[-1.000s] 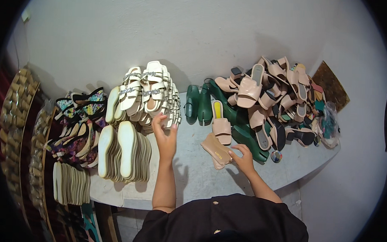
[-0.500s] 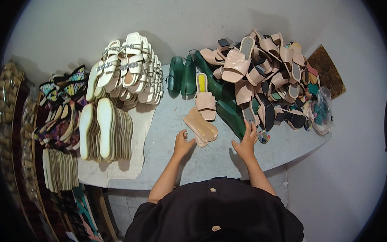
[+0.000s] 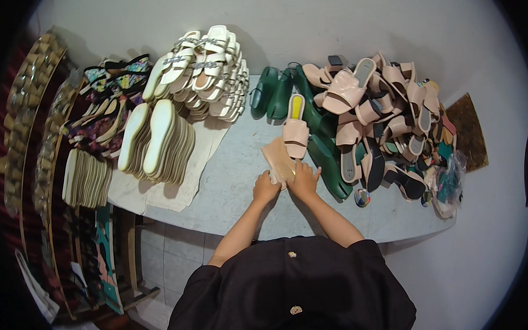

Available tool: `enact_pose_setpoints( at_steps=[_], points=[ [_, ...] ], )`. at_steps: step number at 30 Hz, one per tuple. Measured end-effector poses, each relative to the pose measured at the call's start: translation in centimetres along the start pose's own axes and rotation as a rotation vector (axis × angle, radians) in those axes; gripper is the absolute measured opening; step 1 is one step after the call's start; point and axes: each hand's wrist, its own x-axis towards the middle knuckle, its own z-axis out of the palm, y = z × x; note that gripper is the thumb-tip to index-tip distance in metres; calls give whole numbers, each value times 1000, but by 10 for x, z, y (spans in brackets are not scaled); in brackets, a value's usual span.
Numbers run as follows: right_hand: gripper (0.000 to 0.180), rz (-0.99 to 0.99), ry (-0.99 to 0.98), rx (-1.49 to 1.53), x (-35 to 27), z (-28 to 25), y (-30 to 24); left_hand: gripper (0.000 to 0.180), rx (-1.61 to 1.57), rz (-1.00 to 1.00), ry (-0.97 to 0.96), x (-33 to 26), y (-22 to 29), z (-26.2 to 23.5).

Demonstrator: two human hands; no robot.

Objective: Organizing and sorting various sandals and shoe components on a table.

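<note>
A small stack of tan shoe insoles (image 3: 276,154) lies on the grey table, toes pointing different ways. My left hand (image 3: 266,188) is closed at the stack's near left edge, its fingertips partly hidden. From the right, my right hand (image 3: 302,182) grips the near end of the same insoles, its outer finger sticking out to the side. Just beyond the stack rests a pink slide sandal (image 3: 295,138) with a yellow patch on its footbed. Green shoe lasts (image 3: 329,167) lie close to my right hand, and several more stand farther back.
A large heap of pink heeled sandals (image 3: 343,92) fills the table's right side. White strappy sandals (image 3: 212,64) are piled at the back left, with rows of pale soles (image 3: 160,141) before them on a cloth (image 3: 196,186). Shelving with wrapped items (image 3: 30,116) stands farther left. A small multicoloured ball (image 3: 362,197) sits near the lasts.
Both hands have come together onto the insoles; my right hand has left its place beside the green last. The whole view has shifted, showing more of the left-hand shelves.
</note>
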Motion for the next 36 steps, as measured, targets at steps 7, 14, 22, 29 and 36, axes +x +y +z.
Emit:
enact_pose_setpoints(
  at_steps=[7,14,22,29,36],
  points=[
    [25,-28,-34,-17,3,7,7,43,-221,128,15,-14,-18,0],
    [13,-14,-94,257,-11,12,2,51,-555,34,18,-12,-24,4],
    [14,29,-105,430,-31,11,-6,62,-1178,-53,-141,-13,-8,-16],
    [18,-23,-97,622,-50,19,-42,48,-1231,-25,-97,-2,-11,-29],
    [45,188,-240,512,-19,12,-44,50,-953,-10,15,-1,-47,-51]
  ],
)
